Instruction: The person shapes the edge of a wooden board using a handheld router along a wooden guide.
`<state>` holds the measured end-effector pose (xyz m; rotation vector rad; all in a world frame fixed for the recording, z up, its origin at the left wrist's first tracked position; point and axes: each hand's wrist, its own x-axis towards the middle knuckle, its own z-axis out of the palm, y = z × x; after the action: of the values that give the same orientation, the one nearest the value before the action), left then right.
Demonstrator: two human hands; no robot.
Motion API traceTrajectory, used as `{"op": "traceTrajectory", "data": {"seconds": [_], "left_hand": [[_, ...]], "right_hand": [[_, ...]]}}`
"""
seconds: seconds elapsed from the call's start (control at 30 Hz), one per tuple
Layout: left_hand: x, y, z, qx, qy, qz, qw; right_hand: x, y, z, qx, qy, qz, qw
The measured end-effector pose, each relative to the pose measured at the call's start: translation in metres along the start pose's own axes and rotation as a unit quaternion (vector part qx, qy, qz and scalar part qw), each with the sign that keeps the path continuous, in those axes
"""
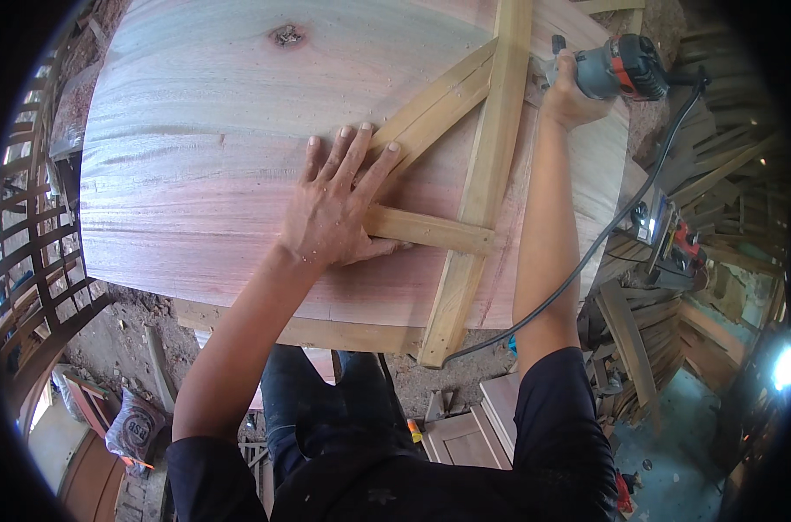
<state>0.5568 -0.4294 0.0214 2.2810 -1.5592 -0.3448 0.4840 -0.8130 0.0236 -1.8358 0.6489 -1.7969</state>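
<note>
My left hand (pixel 334 196) lies with fingers spread on a wooden guide frame of pale battens (pixel 426 104) and the broad pinkish plank panel (pixel 178 165) beneath it. The frame has a long upright batten (pixel 470 283), a diagonal piece and a short crosspiece (pixel 430 228). My right hand (pixel 572 97) is wrapped around a handheld power router (pixel 617 70) with a grey body and red band, at the panel's upper right beside the long batten. Its black cord (pixel 632 204) loops down along my right forearm. A knot (pixel 287 36) marks the panel's upper part.
A dark slatted framework (pixel 32 239) stands at left. A second power tool (pixel 684 244) sits at right among stacked wood offcuts (pixel 630 348). Cabinet doors (pixel 460 439) and a printed sack (pixel 134 428) lie low near my legs on the dusty floor (pixel 191 348).
</note>
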Motion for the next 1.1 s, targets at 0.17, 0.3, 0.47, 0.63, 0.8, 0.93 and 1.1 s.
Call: {"op": "traceTrajectory", "data": {"seconds": [0.17,0.3,0.47,0.63,0.8,0.93,1.1], "left_hand": [[0.000,-0.001,0.000,-0.009,0.004,0.003,1.000],[0.000,0.000,0.000,-0.011,0.003,0.001,1.000],[0.001,0.000,-0.001,-0.011,0.001,0.001,1.000],[0.000,0.000,-0.002,-0.013,-0.001,0.000,1.000],[0.000,0.001,-0.003,-0.016,-0.004,-0.002,1.000],[0.000,0.002,-0.004,-0.015,0.000,-0.003,1.000],[0.001,0.000,-0.004,-0.020,-0.005,-0.003,1.000]], "right_hand": [[0.003,0.008,0.000,-0.019,-0.009,-0.001,1.000],[0.005,0.013,0.002,-0.010,-0.006,-0.001,1.000],[0.007,0.016,0.006,-0.029,0.003,-0.019,0.999],[0.008,0.016,0.009,-0.042,0.004,-0.008,0.999],[0.012,0.019,0.012,-0.033,0.005,-0.014,0.999],[0.017,0.022,0.017,-0.019,0.003,0.001,1.000],[0.021,0.026,0.020,-0.040,-0.011,-0.005,0.999]]}}
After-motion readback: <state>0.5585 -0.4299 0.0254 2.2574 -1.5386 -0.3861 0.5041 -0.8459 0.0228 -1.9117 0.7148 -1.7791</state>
